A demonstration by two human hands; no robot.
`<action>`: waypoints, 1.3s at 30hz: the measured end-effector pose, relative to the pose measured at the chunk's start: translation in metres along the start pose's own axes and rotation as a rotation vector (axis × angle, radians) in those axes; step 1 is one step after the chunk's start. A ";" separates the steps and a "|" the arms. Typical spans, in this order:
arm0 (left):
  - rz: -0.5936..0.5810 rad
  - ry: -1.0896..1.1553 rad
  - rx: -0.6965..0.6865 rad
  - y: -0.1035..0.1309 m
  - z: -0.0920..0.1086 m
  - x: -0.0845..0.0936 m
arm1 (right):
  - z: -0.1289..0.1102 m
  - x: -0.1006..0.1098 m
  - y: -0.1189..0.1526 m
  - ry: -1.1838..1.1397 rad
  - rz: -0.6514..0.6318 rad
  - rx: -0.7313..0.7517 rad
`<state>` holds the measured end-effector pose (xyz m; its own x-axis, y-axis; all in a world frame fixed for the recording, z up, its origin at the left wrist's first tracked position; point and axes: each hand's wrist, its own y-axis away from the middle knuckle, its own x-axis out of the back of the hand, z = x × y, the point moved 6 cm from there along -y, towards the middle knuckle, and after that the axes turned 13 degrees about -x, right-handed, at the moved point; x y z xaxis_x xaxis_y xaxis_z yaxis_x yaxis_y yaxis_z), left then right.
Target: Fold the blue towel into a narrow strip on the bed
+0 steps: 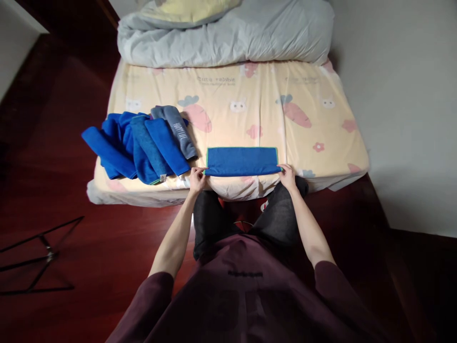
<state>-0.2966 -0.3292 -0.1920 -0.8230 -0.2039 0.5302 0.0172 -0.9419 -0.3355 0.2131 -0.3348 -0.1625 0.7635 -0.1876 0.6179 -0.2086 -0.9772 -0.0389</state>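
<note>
While the left hand (197, 178) and right hand (286, 175) each pinch a near corner of the folded blue towel (242, 161) at the bed's (321, 119) front edge, an uneven pull could skew its fold.

Home bedroom. A low mattress with a cream cartoon-print sheet (carrots, cats, flowers) (250, 109) lies straight on a dark red polished wooden floor (71, 200), one long side against a plain white wall (403, 95). A bunched pale grey duvet (228, 43) is heaped at the far end of the mattress, with a pale yellow pillow or blanket (189, 9) on top of it. A pile of folded blue and grey cloth towels (143, 143) sits on the mattress near its left edge. A thin black metal frame stand (39, 257) rests on the floor, left. Domestic bedding, no work furniture.
</note>
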 end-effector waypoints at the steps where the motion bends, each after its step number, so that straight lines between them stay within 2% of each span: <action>1: 0.011 0.002 0.003 0.000 0.001 0.000 | 0.000 0.001 0.000 -0.011 0.005 -0.008; 5: 0.053 0.021 -0.009 0.002 0.006 0.003 | -0.003 0.005 0.000 -0.055 0.014 -0.033; 10: 0.085 0.112 -0.059 0.003 0.010 0.008 | 0.000 0.003 -0.001 -0.144 -0.038 -0.106; 15: 0.105 0.167 0.036 0.005 -0.001 0.006 | 0.009 0.000 -0.002 -0.181 -0.037 -0.202; 23: 0.116 0.174 0.111 0.008 -0.010 0.005 | 0.005 0.003 -0.002 -0.148 0.023 -0.184; 31: 0.136 0.202 0.104 0.007 -0.004 0.007 | 0.008 0.000 -0.003 -0.123 0.049 -0.180; 39: 0.101 0.154 0.075 0.007 0.002 0.007 | 0.009 -0.002 -0.002 -0.179 0.021 -0.233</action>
<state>-0.3012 -0.3383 -0.1891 -0.8919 -0.2602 0.3698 0.1411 -0.9372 -0.3190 0.2176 -0.3330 -0.1710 0.8490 -0.2424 0.4695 -0.3445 -0.9277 0.1438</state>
